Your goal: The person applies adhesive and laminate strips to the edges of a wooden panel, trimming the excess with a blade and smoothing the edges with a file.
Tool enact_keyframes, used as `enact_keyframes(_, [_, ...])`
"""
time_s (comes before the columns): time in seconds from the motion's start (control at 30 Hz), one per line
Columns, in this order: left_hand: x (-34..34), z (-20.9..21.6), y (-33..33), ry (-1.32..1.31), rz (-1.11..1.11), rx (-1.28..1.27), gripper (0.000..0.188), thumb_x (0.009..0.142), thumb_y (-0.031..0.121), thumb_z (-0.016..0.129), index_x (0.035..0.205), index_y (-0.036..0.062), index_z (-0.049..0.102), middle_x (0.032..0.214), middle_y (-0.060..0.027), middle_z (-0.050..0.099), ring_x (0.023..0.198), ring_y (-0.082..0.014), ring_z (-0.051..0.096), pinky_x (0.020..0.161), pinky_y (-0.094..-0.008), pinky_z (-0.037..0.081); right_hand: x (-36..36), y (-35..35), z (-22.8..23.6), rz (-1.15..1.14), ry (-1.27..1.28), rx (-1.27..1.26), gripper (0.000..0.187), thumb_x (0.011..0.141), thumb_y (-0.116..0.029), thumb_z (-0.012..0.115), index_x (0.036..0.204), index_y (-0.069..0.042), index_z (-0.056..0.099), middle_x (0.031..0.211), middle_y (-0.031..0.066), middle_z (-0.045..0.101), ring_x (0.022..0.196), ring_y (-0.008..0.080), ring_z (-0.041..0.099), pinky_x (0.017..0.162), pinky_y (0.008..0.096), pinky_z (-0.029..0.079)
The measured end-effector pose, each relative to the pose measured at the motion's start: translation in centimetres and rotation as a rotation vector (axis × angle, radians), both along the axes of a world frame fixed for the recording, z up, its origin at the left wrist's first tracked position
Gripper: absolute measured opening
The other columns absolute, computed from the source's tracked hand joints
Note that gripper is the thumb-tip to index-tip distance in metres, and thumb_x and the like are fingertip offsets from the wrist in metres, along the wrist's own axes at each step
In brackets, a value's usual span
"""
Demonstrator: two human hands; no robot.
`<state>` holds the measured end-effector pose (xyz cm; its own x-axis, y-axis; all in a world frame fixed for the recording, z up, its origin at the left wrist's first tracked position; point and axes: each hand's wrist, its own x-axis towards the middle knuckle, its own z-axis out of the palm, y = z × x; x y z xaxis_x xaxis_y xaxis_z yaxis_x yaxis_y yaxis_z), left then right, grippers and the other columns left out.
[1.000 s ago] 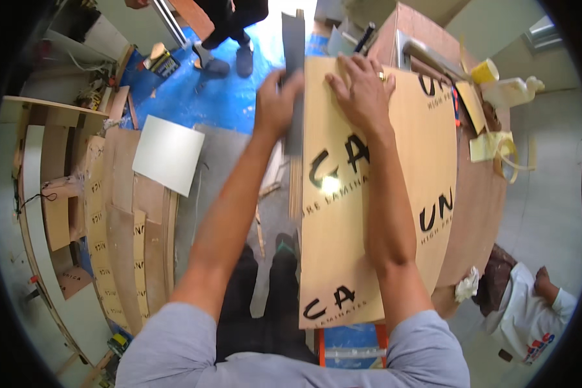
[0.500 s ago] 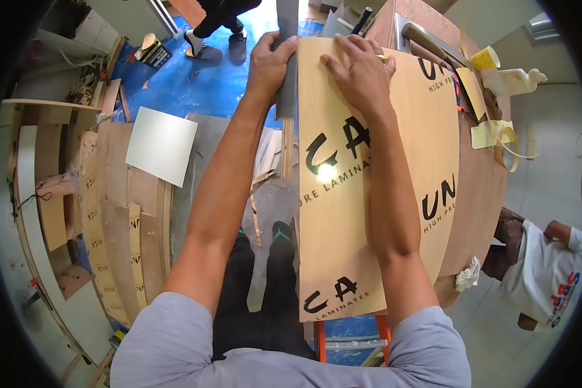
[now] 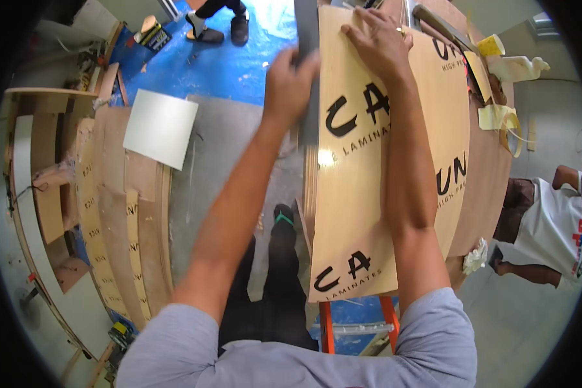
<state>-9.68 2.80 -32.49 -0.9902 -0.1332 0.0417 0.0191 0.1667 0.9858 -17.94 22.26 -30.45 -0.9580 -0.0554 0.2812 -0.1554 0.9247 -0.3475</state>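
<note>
- The person's left hand [image 3: 290, 89], slightly blurred, was clamped on a long, flat, dark grey strip [image 3: 309, 107], with the thumb over its face and the fingers curled.
- The strip ran lengthwise along the left edge of a large cream laminate panel [image 3: 352, 200] with black lettering; whether they touched could not be told.
- The right hand [image 3: 383, 44] rested on the panel's far end, its fingers spread apart and clamped on nothing.
- The panel lay in front of the person, right of centre, over a brown wooden worktop [image 3: 482, 194].
- Right of the panel stood a yellow cup [image 3: 491, 46], near a white plastic bottle [image 3: 518, 68] and a cream tape roll [image 3: 513, 137].
- A white square sheet [image 3: 160, 129] lay at left, well apart from the hands.
- At far right was a co-worker in a white shirt [image 3: 549, 216].
</note>
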Motion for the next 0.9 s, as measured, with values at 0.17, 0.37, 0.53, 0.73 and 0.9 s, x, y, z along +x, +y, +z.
enact_keyframes(0.17, [-1.7, -1.8, -4.3, 0.124, -0.019, 0.176, 0.056, 0.097, 0.038, 0.073, 0.134, -0.0022, 0.063, 0.111, -0.0076, 0.071, 0.091, -0.0149, 0.065, 0.083, -0.0311, 0.053, 0.9, 0.9, 1.1, -0.039, 0.076, -0.204, 0.055, 0.091, -0.034, 0.076, 0.137, -0.006, 0.069, 0.157, 0.0229, 0.05, 0.149, 0.0399, 0.042, 0.124, 0.0455, 0.032])
enact_keyframes(0.37, [18.0, 0.0, -7.8, -0.209, -0.1, 0.134, 0.048, 0.099, 0.028, 0.07, 0.133, -0.0053, 0.063, 0.121, -0.0128, 0.071, 0.113, -0.021, 0.065, 0.101, -0.0351, 0.05, 20.2, 8.7, 1.9, -0.045, 0.104, 0.1, 0.063, 0.091, -0.045, 0.078, 0.146, -0.018, 0.061, 0.162, 0.0164, 0.044, 0.146, 0.0437, 0.041, 0.107, 0.0777, 0.027])
enact_keyframes(0.53, [22.2, -2.1, -3.7, -0.086, -0.108, 0.11, 0.052, 0.097, 0.028, 0.073, 0.135, -0.0057, 0.062, 0.125, -0.0193, 0.071, 0.117, -0.0271, 0.066, 0.104, -0.0373, 0.049, 38.6, 10.8, 2.3, -0.493, -0.443, 0.309, 0.095, 0.091, -0.076, 0.06, 0.166, -0.023, 0.036, 0.175, 0.0208, 0.016, 0.158, 0.0519, 0.014, 0.118, 0.0782, 0.012])
enact_keyframes(0.73, [13.2, -1.9, -0.8, 0.1, -0.055, -0.007, 0.062, 0.093, 0.041, 0.075, 0.134, -0.0045, 0.063, 0.13, -0.0269, 0.068, 0.122, -0.0374, 0.065, 0.107, -0.0412, 0.048, 38.8, 5.5, 1.3, -0.575, -0.432, 0.248, 0.095, 0.097, -0.08, 0.041, 0.169, -0.02, 0.026, 0.174, 0.0259, 0.012, 0.159, 0.0518, 0.009, 0.12, 0.076, 0.009])
enact_keyframes(0.9, [13.1, -1.2, -3.3, 0.072, -0.118, -0.021, 0.063, 0.093, 0.041, 0.075, 0.135, -0.004, 0.063, 0.134, -0.0249, 0.067, 0.129, -0.036, 0.061, 0.111, -0.042, 0.046, 35.0, 0.1, 1.3, -0.428, -0.364, 0.212, 0.091, 0.096, -0.08, 0.042, 0.167, -0.024, 0.033, 0.175, 0.0207, 0.014, 0.159, 0.0516, 0.008, 0.117, 0.0817, 0.005])
